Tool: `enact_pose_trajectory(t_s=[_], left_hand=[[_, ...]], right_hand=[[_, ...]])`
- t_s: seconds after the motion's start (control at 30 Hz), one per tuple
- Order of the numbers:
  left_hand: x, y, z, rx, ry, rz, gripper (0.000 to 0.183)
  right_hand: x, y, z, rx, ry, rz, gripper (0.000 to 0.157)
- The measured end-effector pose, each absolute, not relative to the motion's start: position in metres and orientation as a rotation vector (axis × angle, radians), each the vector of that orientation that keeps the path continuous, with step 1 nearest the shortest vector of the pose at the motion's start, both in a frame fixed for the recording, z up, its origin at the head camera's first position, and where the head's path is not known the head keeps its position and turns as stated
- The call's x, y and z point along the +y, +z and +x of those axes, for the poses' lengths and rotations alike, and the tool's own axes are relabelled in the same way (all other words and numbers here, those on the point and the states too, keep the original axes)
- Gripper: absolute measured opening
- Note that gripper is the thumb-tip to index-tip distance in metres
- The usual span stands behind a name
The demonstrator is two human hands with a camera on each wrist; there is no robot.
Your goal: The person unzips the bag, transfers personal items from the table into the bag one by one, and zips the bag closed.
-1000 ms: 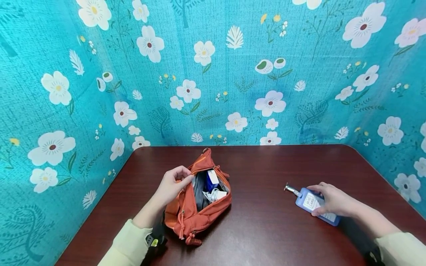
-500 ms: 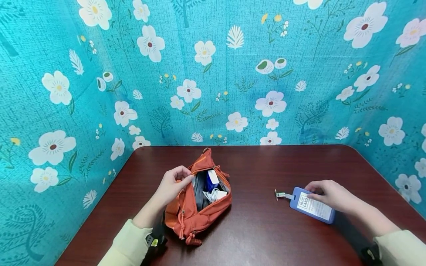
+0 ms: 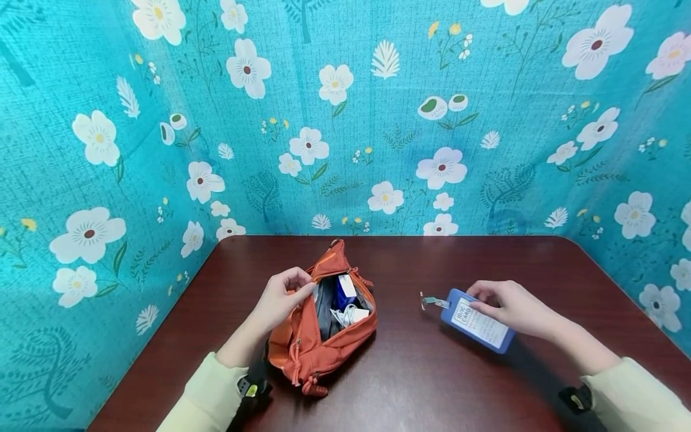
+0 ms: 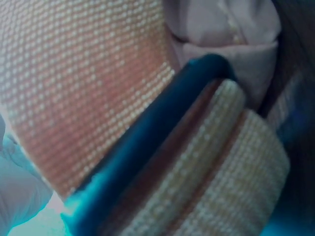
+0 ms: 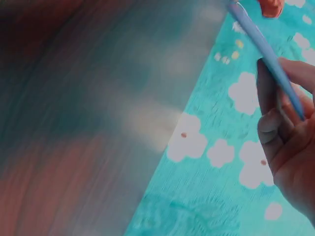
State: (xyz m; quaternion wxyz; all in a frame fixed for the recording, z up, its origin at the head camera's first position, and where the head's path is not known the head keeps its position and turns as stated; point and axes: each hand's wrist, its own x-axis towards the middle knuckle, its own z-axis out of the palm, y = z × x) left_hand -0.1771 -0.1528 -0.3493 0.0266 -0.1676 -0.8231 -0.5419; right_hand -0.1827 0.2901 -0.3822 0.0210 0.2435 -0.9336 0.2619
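An orange-red zip bag (image 3: 342, 345) lies on the table with its mouth spread wide. My left hand (image 3: 281, 303) pinches the left edge of that mouth between thumb and fingers. Inside the bag show a blue box with a white end (image 3: 345, 291) and a white charger with its cable (image 3: 351, 316). On the right, my right hand (image 3: 510, 306) grips a blue ID card holder (image 3: 504, 342) by its edges, raised over the table. A metal clip (image 3: 430, 301) hangs from the holder's left end. In the right wrist view, the card holder (image 5: 268, 56) is seen edge-on between thumb and fingers.
The dark red-brown table (image 3: 410, 384) has rounded far corners. A teal flowered cloth (image 3: 378, 120) stands behind it and along both sides. Orange woven strap or bag fabric (image 4: 83, 88) fills much of the left wrist view, close and blurred.
My right hand has picked the card holder up from the table and carried it left, towards the bag. The left hand keeps its hold on the bag's edge.
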Motion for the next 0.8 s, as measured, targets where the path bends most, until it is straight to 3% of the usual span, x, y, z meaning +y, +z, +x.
enact_pose_trajectory(t_s=[0.8], left_hand=[[-0.152, -0.348, -0.176, -2.557, -1.657, -0.534, 0.005]], right_hand=[[0.166, -0.366, -0.2, -2.605, 1.274, 0.929, 0.026]])
